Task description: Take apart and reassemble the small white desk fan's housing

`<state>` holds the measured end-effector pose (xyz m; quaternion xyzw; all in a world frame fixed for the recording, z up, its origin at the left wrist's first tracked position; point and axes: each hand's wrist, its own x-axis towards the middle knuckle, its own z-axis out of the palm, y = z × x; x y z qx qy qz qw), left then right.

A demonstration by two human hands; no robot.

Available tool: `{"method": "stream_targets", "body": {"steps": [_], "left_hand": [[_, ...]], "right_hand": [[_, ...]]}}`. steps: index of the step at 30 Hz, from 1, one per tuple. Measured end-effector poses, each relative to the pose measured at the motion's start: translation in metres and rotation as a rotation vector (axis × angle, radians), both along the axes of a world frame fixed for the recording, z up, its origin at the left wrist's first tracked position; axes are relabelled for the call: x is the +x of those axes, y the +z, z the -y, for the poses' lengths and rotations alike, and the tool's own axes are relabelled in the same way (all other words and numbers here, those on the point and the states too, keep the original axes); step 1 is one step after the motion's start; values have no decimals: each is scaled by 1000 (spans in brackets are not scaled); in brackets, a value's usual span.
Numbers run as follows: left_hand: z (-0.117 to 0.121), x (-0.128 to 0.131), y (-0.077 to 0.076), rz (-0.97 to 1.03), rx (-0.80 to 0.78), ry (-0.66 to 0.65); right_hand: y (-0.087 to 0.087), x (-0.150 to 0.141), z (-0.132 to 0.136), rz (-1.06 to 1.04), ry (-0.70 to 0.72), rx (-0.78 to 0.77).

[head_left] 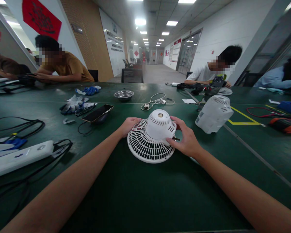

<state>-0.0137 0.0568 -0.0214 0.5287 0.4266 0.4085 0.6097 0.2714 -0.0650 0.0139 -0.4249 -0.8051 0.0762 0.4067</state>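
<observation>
A white fan head lies grille-down on the green table in front of me. Its round slotted grille (138, 140) spreads flat beneath a domed motor housing (158, 124), with a brass-coloured spot on top. At the grille's left rim, my left hand (130, 127) is closed with its fingers on the edge. My right hand (186, 137) holds the right side of the housing between thumb and fingers, beside a small dark part sticking out. To the right stands a separate white plastic housing (213, 115) with vent slots, apart from both hands.
Behind the fan are a white cable (156, 102) and a metal bowl (123, 94). Leftward lie a phone (98, 113), gloves (76, 104), a white power strip (24, 158) and black cords. An orange-black meter (285, 124) lies far right. Several people sit across the table.
</observation>
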Motion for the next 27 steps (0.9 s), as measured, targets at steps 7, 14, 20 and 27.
{"method": "stream_targets", "body": {"steps": [7,14,20,27], "left_hand": [[0,0,1,8,-3,-4],[2,1,2,-45,38,23],[-3,-3,7,-297,315,83],[18,7,51,-388,580,-379]], "right_hand": [[-2,-2,-1,-12,-1,-53],[1,2,0,-60,49,-122],[-1,0,-1,-72,32,-117],[-2,2,-6,-93,32,-206]]}}
